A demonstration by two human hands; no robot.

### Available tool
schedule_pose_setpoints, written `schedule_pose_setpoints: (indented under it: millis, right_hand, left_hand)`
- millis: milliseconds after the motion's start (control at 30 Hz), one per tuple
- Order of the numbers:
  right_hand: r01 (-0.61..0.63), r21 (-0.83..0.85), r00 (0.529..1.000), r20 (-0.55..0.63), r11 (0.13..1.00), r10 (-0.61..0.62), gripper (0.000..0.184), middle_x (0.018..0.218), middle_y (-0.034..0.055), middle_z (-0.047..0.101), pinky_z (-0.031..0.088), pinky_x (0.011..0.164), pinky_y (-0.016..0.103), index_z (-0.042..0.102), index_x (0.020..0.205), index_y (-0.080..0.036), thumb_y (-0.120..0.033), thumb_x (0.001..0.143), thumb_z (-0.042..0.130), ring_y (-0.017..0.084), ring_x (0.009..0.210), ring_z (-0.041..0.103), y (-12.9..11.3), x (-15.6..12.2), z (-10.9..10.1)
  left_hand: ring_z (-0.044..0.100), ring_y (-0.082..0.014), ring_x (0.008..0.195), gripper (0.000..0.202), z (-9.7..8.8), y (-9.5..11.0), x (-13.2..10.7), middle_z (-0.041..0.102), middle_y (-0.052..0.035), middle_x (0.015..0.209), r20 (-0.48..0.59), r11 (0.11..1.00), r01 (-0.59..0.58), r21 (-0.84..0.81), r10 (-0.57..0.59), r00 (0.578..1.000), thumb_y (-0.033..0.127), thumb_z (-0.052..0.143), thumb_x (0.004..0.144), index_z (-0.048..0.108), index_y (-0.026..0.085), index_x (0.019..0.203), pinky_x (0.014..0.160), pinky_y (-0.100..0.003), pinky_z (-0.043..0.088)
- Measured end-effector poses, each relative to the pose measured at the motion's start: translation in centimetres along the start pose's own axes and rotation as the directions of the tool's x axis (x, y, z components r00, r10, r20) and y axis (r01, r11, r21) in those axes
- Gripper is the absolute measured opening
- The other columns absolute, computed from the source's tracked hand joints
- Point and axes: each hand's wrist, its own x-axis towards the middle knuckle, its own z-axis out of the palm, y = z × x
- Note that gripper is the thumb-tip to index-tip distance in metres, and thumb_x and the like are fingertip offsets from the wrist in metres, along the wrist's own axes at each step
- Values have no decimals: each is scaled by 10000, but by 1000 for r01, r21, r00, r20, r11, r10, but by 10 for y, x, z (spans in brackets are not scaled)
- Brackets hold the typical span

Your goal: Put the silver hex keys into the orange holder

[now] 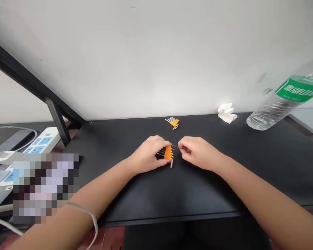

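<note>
My left hand (148, 154) grips an orange hex key holder (168, 153) between thumb and fingers, low over the black table. Several silver hex keys stick out of both sides of the holder, their bent ends towards the right. Just to the right, my right hand (198, 152) is closed in a pinch on a thin hex key (174, 146), which reaches across to the top of the holder. Its far end is hidden by my fingers. Farther back lies a second orange holder (174, 122) with several hex keys in it.
A crumpled white tissue (226, 113) and a clear plastic bottle with a green label (297, 89) stand by the wall at the back right. On the left are a white power strip (43, 140), cables, a blurred-out object (47, 187) and a black metal frame (57, 119).
</note>
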Motion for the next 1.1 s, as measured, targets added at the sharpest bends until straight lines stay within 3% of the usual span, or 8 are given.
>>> schedule_pose_setpoints:
  millis: [233,600,833,900,1000,1067,1100]
  right_hand:
    - [116,-6,991,-67,993,-116,145,854,19,592,369,622,265,615,887,-197,-98,941,524,132,691,508,1,-4,5]
    - [70,-101,997,-6,992,-71,218,967,62,627,397,629,280,683,1006,-189,-146,997,470,131,687,536,0,-8,0]
    - [98,-243,995,16,965,-97,324,959,69,609,330,558,293,710,963,-172,-120,1017,394,116,599,433,-8,-11,-1]
    - [128,-163,991,-6,978,-130,340,969,69,620,356,571,290,717,966,-180,-119,1025,388,120,622,464,-11,-11,-1]
    - [185,160,982,-68,970,-176,275,999,57,663,447,671,283,734,982,-215,-156,1025,468,138,753,583,-13,-8,0]
    - [115,436,993,-77,893,-90,149,949,33,668,470,688,281,721,943,-223,-199,990,582,139,770,605,-13,-5,1]
    - [37,578,999,-48,815,-10,50,903,15,656,468,662,275,694,922,-220,-230,954,657,133,740,597,-13,-3,2]
  left_hand:
    - [672,-238,1036,462,0,2,1,724,-67,1070,-12,1000,5,-8,-5,1000,288,786,834,607,231,1257,948,-425,549]
    - [673,-252,1066,464,0,2,1,705,-95,1087,-51,1000,-3,20,4,999,331,818,809,650,214,1225,925,-420,575]
    - [672,-274,1115,461,0,3,2,719,-106,1112,-35,999,-10,42,11,999,338,832,800,669,211,1212,957,-444,568]
    - [664,-283,1143,450,-1,4,2,725,-105,1119,-25,999,-14,48,15,1000,323,822,807,669,215,1216,980,-457,557]
    - [645,-293,1195,434,-3,10,3,740,-89,1095,-24,997,-75,15,75,997,292,803,817,664,225,1222,1012,-463,542]
    - [630,-298,1230,419,-5,16,4,755,-73,1045,-35,991,-133,-21,133,991,306,797,832,665,233,1223,1047,-474,524]
    - [627,-301,1241,412,-6,19,4,761,-69,1027,-44,988,-152,-35,151,988,322,796,840,666,237,1222,1058,-478,519]
